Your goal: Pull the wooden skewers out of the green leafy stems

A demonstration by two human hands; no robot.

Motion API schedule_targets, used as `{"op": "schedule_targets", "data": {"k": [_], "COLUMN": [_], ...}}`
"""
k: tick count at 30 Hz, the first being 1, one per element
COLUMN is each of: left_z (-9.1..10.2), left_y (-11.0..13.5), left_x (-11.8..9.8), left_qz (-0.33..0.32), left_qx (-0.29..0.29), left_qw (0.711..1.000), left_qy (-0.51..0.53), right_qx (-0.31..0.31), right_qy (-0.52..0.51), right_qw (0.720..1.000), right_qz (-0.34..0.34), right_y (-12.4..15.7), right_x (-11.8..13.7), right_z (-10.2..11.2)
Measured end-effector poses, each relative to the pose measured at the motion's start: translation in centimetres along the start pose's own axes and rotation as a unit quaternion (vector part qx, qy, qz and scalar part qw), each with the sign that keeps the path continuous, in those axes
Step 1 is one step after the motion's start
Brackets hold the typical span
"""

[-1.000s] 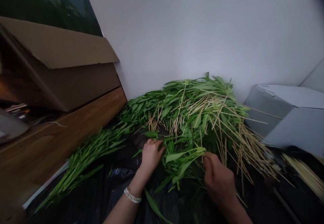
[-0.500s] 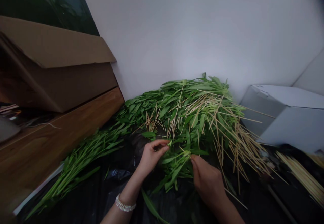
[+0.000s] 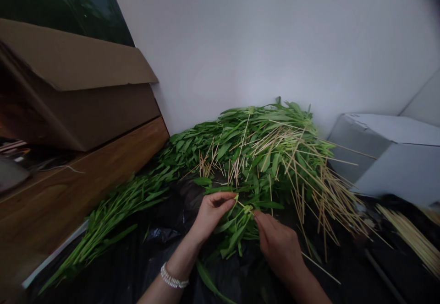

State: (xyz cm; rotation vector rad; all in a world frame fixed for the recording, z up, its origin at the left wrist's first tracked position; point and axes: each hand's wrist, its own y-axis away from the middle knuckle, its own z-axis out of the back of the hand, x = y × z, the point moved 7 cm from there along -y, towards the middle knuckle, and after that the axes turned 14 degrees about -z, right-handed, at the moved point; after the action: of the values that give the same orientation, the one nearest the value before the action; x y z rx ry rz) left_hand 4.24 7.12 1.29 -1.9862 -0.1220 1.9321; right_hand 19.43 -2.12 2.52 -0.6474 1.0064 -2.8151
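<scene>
In front of me, the fingertips of my left hand point(image 3: 215, 212) pinch a pale green leafy stem point(image 3: 236, 197). A thin wooden skewer point(image 3: 242, 203) runs from that stem towards my right hand point(image 3: 277, 240). My right fingers are closed at the skewer's other side, where part of it is hidden. Several stems are bunched on it, and their green leaves point(image 3: 233, 235) hang down between my hands. Just beyond lies a big heap of leafy greens point(image 3: 220, 130), with many thin sticks point(image 3: 323, 194) poking out towards the right.
Loose long-stemmed greens point(image 3: 113, 217) lie at the left on black plastic sheeting point(image 3: 161, 235). A cardboard box point(image 3: 103, 107) stands on a wooden surface point(image 3: 137, 143). To the right are a white box point(image 3: 405, 157) and a bundle of sticks point(image 3: 410, 237). A pale wall rises behind.
My left hand has moved right, bringing its stem up to the skewer's tip. My right hand has shifted slightly left with the bunched stems.
</scene>
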Motion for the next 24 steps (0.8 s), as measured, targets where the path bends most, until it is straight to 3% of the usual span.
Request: {"op": "schedule_targets", "data": {"k": [24], "left_z": [0.02], "left_y": [0.01], "left_x": [0.15], "left_qz": [-0.027], "left_qx": [-0.023], "left_qw": [0.999], "left_qy": [-0.031], "right_qx": [0.014], "right_qy": [0.044], "right_qw": [0.999], "right_qz": [-0.026], "right_y": [0.08], "right_x": [-0.07], "right_z": [-0.38]}}
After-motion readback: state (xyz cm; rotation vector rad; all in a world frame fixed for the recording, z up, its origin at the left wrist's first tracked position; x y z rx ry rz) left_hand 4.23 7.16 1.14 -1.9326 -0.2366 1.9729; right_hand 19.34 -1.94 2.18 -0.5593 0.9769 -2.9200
